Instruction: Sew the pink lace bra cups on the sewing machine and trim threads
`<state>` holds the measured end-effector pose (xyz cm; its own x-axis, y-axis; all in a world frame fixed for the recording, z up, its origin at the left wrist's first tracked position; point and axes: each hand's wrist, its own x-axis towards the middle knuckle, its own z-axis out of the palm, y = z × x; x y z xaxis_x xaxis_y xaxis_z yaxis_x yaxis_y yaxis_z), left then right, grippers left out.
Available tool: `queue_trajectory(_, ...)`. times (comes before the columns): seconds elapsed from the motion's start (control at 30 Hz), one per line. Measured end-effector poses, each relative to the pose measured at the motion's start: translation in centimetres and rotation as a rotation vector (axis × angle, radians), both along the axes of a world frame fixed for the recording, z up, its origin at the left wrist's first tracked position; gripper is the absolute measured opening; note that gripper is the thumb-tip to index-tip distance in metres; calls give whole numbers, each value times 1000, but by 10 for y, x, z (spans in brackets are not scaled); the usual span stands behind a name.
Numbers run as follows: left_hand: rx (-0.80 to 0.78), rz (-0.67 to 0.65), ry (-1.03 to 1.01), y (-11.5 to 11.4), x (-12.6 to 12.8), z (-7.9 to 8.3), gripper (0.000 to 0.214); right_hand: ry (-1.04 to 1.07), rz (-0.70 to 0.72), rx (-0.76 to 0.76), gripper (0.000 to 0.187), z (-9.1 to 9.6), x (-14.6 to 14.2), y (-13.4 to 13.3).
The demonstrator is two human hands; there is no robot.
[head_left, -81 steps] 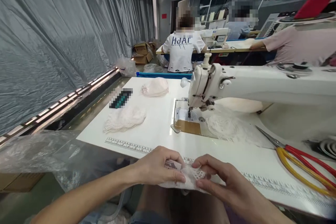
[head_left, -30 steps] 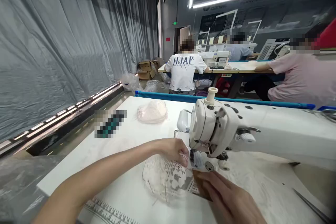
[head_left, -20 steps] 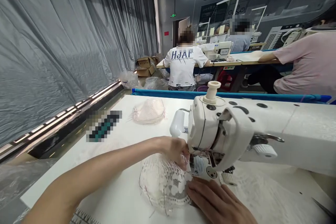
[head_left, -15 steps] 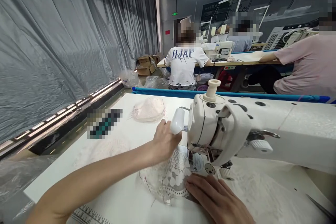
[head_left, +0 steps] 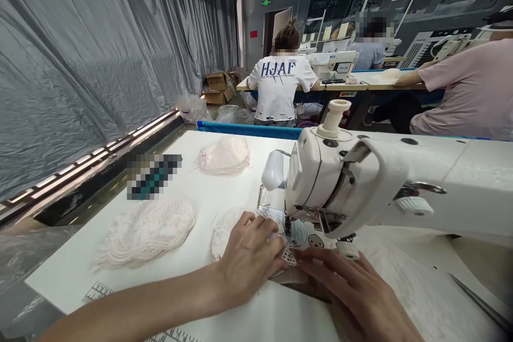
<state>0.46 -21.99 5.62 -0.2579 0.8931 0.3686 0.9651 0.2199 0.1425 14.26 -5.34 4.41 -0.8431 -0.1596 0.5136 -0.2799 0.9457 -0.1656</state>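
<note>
A white lace piece (head_left: 228, 227) with a scalloped, holed edge lies at the sewing machine (head_left: 312, 176), partly beneath its needle area. My left hand (head_left: 252, 256) rests on the lace just left of the presser foot (head_left: 287, 226), fingers curled and gripping its near edge. To the right of the foot, my right hand (head_left: 356, 286) has its fingertips closed on the same lace edge. The fabric under both hands is mostly hidden.
Lace pieces are stacked at the left (head_left: 148, 230), and a pale pink pile (head_left: 224, 156) lies behind. White fabric (head_left: 404, 272) spreads under the machine arm. Pointed metal scissors or tweezers (head_left: 476, 299) lie far right. People (head_left: 282, 85) sit at machines ahead.
My left hand has come down from beside the machine's white lamp onto the lace. My right fingertips have moved slightly up to the lace edge. The view has shifted a little.
</note>
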Motion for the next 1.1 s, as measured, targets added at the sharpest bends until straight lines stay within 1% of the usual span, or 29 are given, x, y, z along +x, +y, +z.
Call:
queue_trajectory(0.07,-12,8,9,0,-1,0,23,-18,16,8,32,-1,0,-1)
queue_trajectory(0.17,-40,21,13,1,-1,-1,22,-23,9,-31,32,-5,0,-5)
queue_trajectory(0.27,-49,36,18,2,-1,-4,25,-20,28,-32,32,-10,2,-5)
queue_trajectory(0.37,-50,48,26,3,1,-5,28,13,45,-3,31,-13,2,-4)
queue_trajectory(0.53,-77,47,71,4,3,-3,21,12,105,86,31,-12,2,-2)
queue_trajectory(0.63,-78,48,97,4,3,-3,19,8,97,135,33,-11,2,-3)
queue_trajectory(0.77,-74,2,102,3,-3,0,19,42,56,166,37,-12,-3,-9)
queue_trajectory(0.87,-70,-67,59,4,-13,2,25,165,-3,168,44,-15,-9,-15)
queue_trajectory(0.93,-65,-111,24,6,-21,2,28,204,-39,181,45,-16,-11,-17)
queue_trajectory(0.97,-62,-129,12,7,-24,1,29,186,-40,207,43,-17,-11,-16)
queue_trajectory(1.03,-51,-151,2,10,-30,-2,26,87,-24,277,36,-18,-9,-14)
queue_trajectory(1.1,-37,-157,5,12,-32,-4,22,27,-37,318,36,-18,-6,-11)
